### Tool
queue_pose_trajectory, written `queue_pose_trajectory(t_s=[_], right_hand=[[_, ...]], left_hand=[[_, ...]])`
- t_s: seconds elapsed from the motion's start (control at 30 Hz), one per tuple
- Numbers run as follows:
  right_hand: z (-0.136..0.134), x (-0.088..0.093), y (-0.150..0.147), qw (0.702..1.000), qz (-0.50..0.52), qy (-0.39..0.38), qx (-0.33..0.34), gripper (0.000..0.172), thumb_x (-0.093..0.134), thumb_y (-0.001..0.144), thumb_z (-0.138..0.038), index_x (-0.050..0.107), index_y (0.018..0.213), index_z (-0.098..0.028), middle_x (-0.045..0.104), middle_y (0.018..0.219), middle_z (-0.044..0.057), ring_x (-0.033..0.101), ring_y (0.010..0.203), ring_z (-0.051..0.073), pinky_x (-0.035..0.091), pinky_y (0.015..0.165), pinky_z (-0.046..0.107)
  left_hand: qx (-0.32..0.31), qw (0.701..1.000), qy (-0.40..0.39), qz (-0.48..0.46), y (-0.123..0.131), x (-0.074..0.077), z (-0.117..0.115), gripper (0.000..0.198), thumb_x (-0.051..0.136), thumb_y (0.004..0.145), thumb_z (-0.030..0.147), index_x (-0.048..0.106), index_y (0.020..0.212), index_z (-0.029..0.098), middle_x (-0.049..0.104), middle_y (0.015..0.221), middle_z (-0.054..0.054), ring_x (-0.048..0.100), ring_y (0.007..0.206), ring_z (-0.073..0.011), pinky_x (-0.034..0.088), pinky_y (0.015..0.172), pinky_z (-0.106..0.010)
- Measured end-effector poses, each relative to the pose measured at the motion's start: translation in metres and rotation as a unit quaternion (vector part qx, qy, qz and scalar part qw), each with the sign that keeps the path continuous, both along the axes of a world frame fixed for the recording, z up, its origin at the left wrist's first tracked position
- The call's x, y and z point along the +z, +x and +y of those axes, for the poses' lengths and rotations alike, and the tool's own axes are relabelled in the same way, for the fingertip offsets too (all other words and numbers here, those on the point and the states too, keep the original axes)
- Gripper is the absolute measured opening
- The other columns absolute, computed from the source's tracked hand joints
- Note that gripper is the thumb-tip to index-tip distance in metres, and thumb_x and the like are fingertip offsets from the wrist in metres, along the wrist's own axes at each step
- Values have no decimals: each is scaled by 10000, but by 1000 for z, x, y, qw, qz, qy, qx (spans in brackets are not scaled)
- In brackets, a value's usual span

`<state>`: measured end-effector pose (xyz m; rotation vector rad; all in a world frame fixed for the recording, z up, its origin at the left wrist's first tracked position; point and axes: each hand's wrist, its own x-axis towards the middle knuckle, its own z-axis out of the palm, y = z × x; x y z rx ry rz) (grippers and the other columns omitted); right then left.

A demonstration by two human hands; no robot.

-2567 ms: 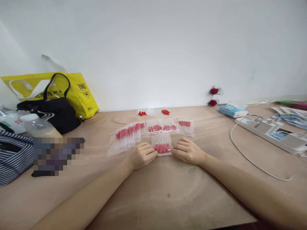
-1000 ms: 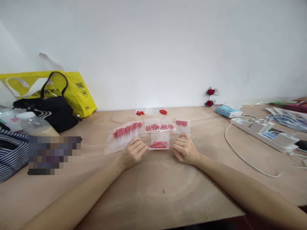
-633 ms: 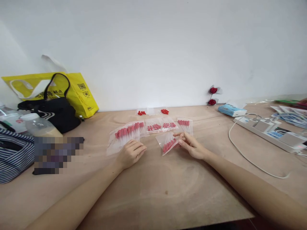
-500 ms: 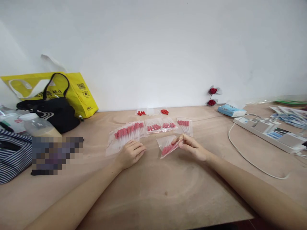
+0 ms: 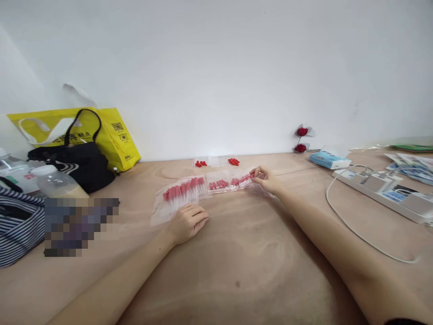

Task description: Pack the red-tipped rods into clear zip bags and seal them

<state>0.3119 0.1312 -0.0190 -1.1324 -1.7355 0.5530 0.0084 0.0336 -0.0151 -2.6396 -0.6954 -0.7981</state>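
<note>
My left hand [image 5: 189, 223] rests palm down on the wooden table, fingers loosely bent and holding nothing. It lies just in front of overlapping clear bags [image 5: 162, 210] of red-tipped white sticks [image 5: 182, 188]. Farther right, my right hand [image 5: 266, 179] pinches the edge of a small clear zip bag [image 5: 246, 179] with red pieces inside. This bag is over the right end of the row, beside another clear bag of red pieces [image 5: 219, 184]. Under my right hand, the rightmost bag of sticks [image 5: 267, 193] is mostly hidden.
Against the wall lie red pieces [image 5: 200, 163] and a second red cluster [image 5: 233, 161] on clear plastic. At left are a yellow bag [image 5: 126, 144], a black cap [image 5: 89, 167] and a bottle [image 5: 57, 183]. At right are tissues [image 5: 329, 160], a power strip [image 5: 368, 189] and a cable [image 5: 341, 232].
My right hand has carried the small zip bag forward from the near table to the right end of the row. My left hand has stayed nearly in place.
</note>
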Motion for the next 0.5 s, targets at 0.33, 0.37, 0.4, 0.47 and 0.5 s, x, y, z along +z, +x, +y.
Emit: queue_pose_trajectory(t_s=[0.33,0.37,0.4,0.47,0.5], right_hand=[[14,7,32,922,-188,-136,-309,226,508,712,-368,608,811,-191,637,912,101,577,866,230,407,709,307],[17,6,38,898,-196,-172,-354,266,514,705,-379,613,838,-170,626,954,142,574,902,263,415,708,328],[20,4,44,883,-196,-203,-375,306,533,687,-389,619,848,-143,614,974,184,571,918,296,422,697,348],[27,-2,54,874,-188,-242,-378,372,573,642,-419,629,829,-103,608,954,235,579,900,337,436,653,365],[31,-4,58,872,-183,-256,-374,395,584,625,-439,633,818,-98,615,931,236,587,881,340,443,630,360]], left_hand=[[4,1000,-11,2,1,2,-1,223,411,870,183,613,777,175,635,717,-27,576,663,-144,447,623,-269],[5,1000,-13,1,1,2,-1,224,411,871,185,614,777,176,634,715,-28,576,662,-143,446,624,-268],[5,1000,-13,2,1,2,-1,226,410,872,187,614,777,177,633,713,-27,576,661,-143,446,622,-266],[4,1000,-13,2,1,1,0,226,410,872,188,615,777,177,633,714,-26,576,662,-142,445,623,-265],[5,1000,-12,2,1,1,0,225,412,871,188,615,775,177,634,716,-26,576,662,-142,445,623,-265]])
